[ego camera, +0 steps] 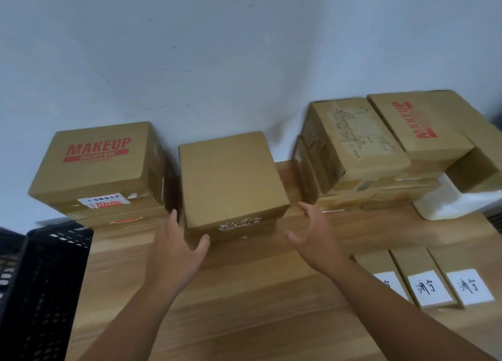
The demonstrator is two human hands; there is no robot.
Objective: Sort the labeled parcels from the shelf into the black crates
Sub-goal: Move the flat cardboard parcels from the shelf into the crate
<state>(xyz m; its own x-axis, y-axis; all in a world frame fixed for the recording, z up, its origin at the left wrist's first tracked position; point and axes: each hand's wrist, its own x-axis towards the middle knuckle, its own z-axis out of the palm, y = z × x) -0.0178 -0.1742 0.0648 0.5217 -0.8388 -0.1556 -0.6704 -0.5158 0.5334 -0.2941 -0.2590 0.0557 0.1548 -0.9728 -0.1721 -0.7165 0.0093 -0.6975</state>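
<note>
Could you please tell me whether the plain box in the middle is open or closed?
Closed: the plain box has a flat, unbroken top, with no flaps raised.

Both hands reach for the plain brown box point(231, 181) on the wooden shelf point(244, 306). The left hand point(176, 244) is at its left corner. The right hand point(309, 235) is spread open beside it. A black crate point(46, 279) stands nearby.

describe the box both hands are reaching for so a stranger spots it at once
Along the pale wall at the back of the wooden top stand three clusters of cardboard boxes. It is the top box of the middle stack, between the left hand and right hand. Unlike the MAKEUP box to its left, its top is plain.
</note>
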